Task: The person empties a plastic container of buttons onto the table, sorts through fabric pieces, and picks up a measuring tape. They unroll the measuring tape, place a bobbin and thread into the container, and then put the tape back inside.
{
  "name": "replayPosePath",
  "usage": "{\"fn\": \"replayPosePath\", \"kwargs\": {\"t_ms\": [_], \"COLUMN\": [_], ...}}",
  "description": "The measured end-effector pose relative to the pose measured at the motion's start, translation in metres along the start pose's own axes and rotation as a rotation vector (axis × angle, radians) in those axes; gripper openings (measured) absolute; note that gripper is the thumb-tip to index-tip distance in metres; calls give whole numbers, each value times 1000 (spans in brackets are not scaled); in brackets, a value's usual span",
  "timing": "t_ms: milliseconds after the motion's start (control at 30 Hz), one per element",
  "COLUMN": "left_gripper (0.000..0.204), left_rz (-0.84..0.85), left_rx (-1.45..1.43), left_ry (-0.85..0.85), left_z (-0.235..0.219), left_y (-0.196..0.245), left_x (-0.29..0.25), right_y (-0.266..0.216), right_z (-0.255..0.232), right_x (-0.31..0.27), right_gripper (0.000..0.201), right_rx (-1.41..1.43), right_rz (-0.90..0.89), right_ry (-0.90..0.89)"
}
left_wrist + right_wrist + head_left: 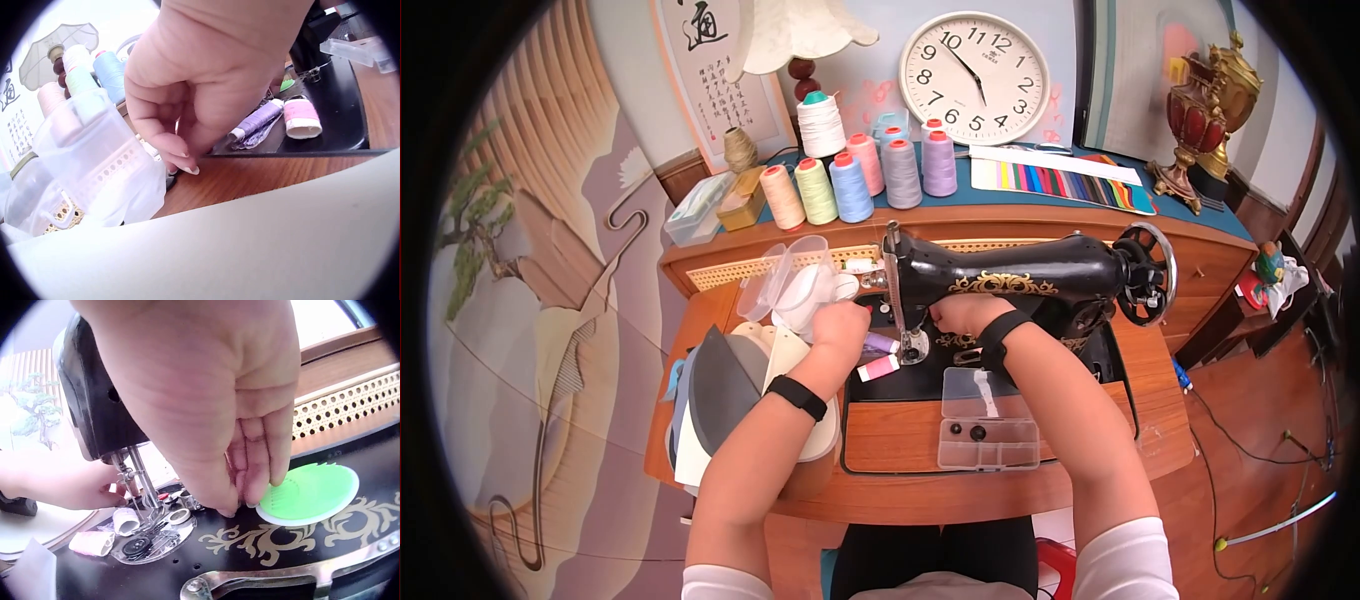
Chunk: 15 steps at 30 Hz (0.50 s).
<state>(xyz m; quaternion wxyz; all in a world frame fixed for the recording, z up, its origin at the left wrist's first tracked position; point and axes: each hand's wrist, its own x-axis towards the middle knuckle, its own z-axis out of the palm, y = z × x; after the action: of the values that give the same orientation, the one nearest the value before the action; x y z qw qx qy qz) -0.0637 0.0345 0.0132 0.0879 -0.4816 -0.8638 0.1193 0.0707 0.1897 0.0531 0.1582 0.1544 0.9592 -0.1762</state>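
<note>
Head view — clear box [1020, 431], dark discs [978, 433] inside

The clock [975, 80] carries the numbers 1 to 12 round its dial, all legible; the small mark under its 12 is too small to read. The scroll [722, 85] bears Chinese writing, one large character that looks like 通 above columns of smaller ones, too fine to make out
</note>
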Motion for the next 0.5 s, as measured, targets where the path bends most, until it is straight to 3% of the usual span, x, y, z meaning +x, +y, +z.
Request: {"fn": "replayPosePath", "kwargs": {"t_ms": [133, 200, 500], "left_gripper": [14, 15, 18], "left_rz": [-13, -123, -66], "left_rx": [23, 36, 115], "left_ry": [41, 38, 13], "left_z": [-1, 1, 10], "left_y": [-2, -2, 2], "left_x": [-3, -2, 5], "right_y": [4, 7, 12], "right_z": [3, 6, 7], "right_x": [6, 11, 16], "right_gripper": [47, 44, 41], "right_rx": [64, -6, -12], "right_rz": [16, -18, -55], "right_ry": [-20, 8, 16]}}
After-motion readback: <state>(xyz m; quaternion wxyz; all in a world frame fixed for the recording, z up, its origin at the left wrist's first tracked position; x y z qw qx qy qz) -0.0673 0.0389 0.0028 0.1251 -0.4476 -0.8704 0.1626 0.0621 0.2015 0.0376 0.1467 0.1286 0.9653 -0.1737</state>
